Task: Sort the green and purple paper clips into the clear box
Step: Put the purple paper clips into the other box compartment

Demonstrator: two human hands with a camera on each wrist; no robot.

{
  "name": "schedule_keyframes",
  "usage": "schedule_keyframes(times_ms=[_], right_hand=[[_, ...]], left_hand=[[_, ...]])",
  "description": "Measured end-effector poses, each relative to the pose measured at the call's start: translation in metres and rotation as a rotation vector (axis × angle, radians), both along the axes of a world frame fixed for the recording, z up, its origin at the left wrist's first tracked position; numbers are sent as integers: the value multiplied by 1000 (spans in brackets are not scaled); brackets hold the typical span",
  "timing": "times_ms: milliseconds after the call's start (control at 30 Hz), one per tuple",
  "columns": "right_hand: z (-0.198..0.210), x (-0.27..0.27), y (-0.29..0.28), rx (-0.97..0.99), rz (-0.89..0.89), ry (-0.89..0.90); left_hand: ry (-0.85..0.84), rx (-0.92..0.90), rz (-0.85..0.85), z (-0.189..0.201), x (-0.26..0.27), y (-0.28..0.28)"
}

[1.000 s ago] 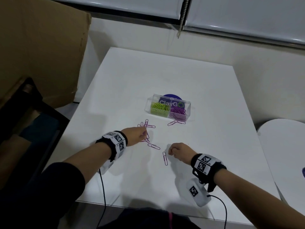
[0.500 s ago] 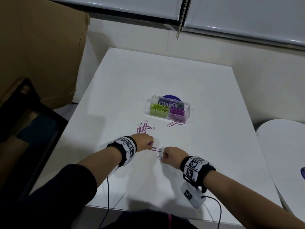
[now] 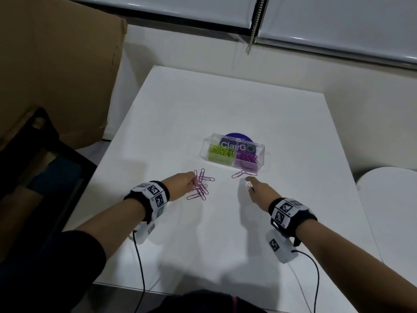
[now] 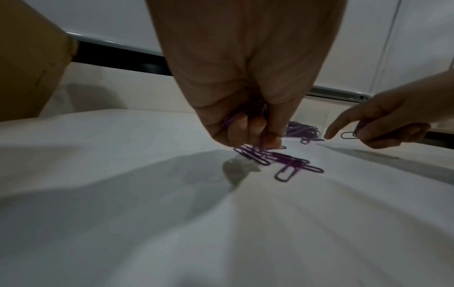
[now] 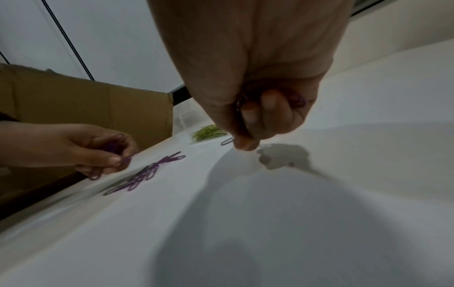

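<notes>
A clear two-part box (image 3: 233, 152) on the white table (image 3: 225, 105) holds green clips (image 3: 220, 152) on its left side and purple clips (image 3: 246, 159) on its right. Several loose purple clips (image 3: 200, 186) lie in a small pile before the box, and two more (image 3: 242, 173) lie by the box's front. My left hand (image 3: 182, 185) hovers at the pile and holds purple clips (image 4: 245, 124) in its curled fingers. My right hand (image 3: 259, 192) pinches a purple clip (image 3: 249, 185), index finger stretched toward the two clips near the box.
A large brown cardboard box (image 3: 56, 71) stands off the table's left edge, above a dark chair frame (image 3: 45, 154). A white round stool (image 3: 392, 213) sits at the right. Cables (image 3: 141, 267) trail from both wristbands over the near table edge.
Both hands moved away from me toward the box. The left went back to the pile with clips; the right lifted a clip off the table and reached toward the clips by the box.
</notes>
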State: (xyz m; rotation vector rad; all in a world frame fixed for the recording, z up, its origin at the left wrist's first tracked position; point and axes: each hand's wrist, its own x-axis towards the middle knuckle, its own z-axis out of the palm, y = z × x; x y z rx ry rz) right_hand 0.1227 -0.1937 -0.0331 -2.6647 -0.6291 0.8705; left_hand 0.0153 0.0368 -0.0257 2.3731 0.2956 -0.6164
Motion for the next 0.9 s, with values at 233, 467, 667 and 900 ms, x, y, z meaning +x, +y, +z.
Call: schedule_keyframes(times_ms=[233, 467, 667, 900], right_hand=[[-8, 20, 3, -163, 76, -79], [-12, -8, 9, -110, 226, -75], [-4, 13, 14, 108, 46, -83], [3, 10, 45, -77, 334, -160]], left_hand=[[-9, 55, 53, -2, 1, 15], [-52, -11, 197, -11, 7, 20], [-88, -25, 217, -13, 15, 22], [19, -296, 420, -15, 21, 21]])
